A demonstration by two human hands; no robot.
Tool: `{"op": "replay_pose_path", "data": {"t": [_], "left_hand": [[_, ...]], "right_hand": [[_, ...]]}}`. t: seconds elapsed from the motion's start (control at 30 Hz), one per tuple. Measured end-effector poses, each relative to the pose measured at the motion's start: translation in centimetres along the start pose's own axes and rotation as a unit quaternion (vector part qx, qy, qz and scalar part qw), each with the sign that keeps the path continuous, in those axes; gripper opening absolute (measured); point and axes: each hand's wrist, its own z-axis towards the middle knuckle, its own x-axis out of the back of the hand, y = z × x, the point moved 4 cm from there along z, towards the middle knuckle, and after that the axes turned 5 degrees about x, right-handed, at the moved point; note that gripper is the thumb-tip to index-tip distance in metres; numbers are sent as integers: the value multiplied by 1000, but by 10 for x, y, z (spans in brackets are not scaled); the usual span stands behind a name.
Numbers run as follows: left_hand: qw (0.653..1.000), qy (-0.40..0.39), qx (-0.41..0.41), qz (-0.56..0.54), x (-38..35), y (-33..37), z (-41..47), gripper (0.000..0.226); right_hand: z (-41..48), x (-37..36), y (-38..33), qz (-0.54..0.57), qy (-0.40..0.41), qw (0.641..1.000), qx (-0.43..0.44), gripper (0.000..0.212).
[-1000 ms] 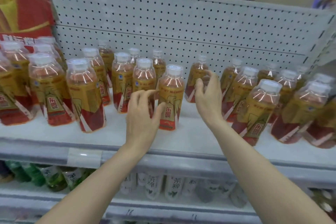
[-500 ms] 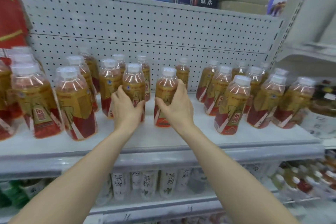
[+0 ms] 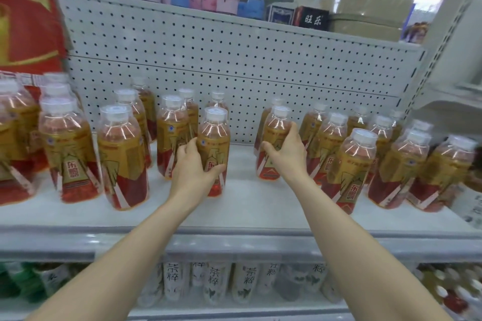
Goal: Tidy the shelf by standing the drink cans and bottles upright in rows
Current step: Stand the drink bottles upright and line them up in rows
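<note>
Several gold-and-red drink bottles with white caps stand upright on a white shelf (image 3: 242, 211). My left hand (image 3: 194, 167) grips one bottle (image 3: 215, 135) near the middle, fingers curled round its lower body. My right hand (image 3: 285, 152) grips another bottle (image 3: 276, 130) further right, with the thumb on its left side. A gap of bare shelf lies between the two held bottles. Both bottles stand on the shelf.
More bottles stand in rows at the left (image 3: 122, 156) and right (image 3: 350, 167). A perforated back panel (image 3: 234, 60) closes the shelf behind. The lower shelf holds white tea bottles (image 3: 214, 281). Red packaging (image 3: 26, 23) hangs at the upper left.
The two held bottles were close together half a second ago. Now my right hand and its bottle are further right, leaving a wide gap. The camera has come closer.
</note>
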Motion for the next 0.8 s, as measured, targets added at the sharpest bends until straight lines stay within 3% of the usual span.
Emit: {"op": "replay_pose_path", "data": {"t": [0.23,0.33,0.4,0.53,0.6,0.8], "left_hand": [[1000,-9,-9,2,3,-2,7,92],[999,3,-38,-21,7,10,14,91],[998,6,-54,-32,7,16,20,89],[997,-1,-68,-47,6,15,29,81],[997,-2,-70,-43,6,14,30,83],[996,-6,-80,-46,8,11,31,78]], "right_hand": [[24,25,-11,39,15,999,-24,86],[64,47,-31,25,30,999,-3,75],[91,53,-43,-17,-18,1000,-9,65],[125,35,-55,-91,-190,976,-60,51],[136,21,-49,-93,-223,965,-101,39],[151,8,-37,-117,-165,973,-110,30]]}}
